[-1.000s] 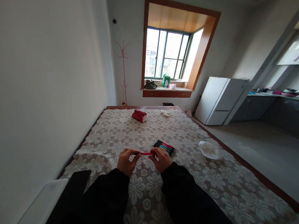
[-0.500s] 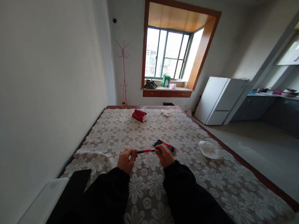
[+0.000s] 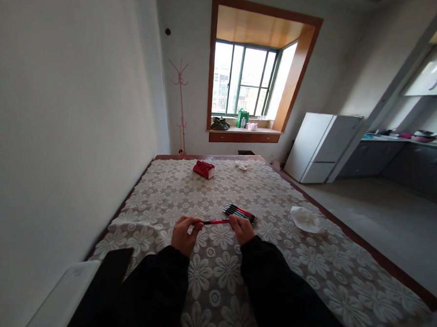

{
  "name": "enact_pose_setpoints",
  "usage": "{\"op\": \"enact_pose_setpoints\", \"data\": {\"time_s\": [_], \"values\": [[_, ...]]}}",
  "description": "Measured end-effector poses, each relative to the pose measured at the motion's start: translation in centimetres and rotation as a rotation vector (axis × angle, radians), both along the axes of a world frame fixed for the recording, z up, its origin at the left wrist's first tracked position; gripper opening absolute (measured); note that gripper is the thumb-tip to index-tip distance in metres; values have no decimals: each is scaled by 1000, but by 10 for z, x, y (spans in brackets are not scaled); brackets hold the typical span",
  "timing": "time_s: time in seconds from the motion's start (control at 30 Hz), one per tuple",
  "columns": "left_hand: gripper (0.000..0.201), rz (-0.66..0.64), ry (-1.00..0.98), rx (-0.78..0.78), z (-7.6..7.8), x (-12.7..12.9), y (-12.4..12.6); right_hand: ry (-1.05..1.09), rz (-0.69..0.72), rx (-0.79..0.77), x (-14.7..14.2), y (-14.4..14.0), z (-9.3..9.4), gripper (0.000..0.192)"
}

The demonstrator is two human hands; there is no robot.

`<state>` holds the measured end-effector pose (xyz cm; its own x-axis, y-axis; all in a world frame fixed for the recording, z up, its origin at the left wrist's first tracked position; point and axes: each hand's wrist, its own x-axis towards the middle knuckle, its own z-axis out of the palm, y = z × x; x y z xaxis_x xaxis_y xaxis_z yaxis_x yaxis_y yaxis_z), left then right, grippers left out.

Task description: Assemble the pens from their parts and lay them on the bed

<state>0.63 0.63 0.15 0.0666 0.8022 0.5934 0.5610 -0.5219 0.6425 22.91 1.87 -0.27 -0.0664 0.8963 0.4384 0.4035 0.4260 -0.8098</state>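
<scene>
Between my two hands a red and black pen (image 3: 217, 222) is held level above the flowered tablecloth (image 3: 216, 275). My left hand (image 3: 185, 234) pinches its black end between thumb and fingers. My right hand (image 3: 241, 228) is closed round the other end, which the fingers hide. Just beyond my right hand lies a row of several pens (image 3: 240, 212), side by side, with black, red and teal barrels.
A crumpled white tissue (image 3: 305, 219) lies to the right. Farther back are a red tissue pack (image 3: 204, 169) and small white scraps (image 3: 241, 166). At my lower left, a dark flat object (image 3: 116, 265) rests beside a white one (image 3: 65, 292). A wall borders the left side.
My hands have shifted slightly along the pen, and its grey band near my right fingers no longer shows. The left fingers look straighter in their pinch. The pens on the cloth stay put.
</scene>
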Motion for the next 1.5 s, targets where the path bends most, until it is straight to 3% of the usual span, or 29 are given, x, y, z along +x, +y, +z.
{"op": "enact_pose_setpoints", "data": {"time_s": [0.17,0.4,0.57,0.93,1.3,1.5], "values": [[15,-23,-22,-7,1,2,-2,277,46,-228,-4,5,-2,62],[38,30,13,-47,6,3,-3,274,98,-81,-4,-1,8,55],[42,1,65,-105,4,4,-2,293,136,-54,-7,-3,9,48],[27,39,57,-66,-5,0,3,368,158,-98,-5,-1,2,37],[23,33,89,30,-6,0,1,367,154,-183,1,4,-4,45],[29,52,57,-36,-5,-1,1,334,188,-148,-4,-4,2,53]]}}
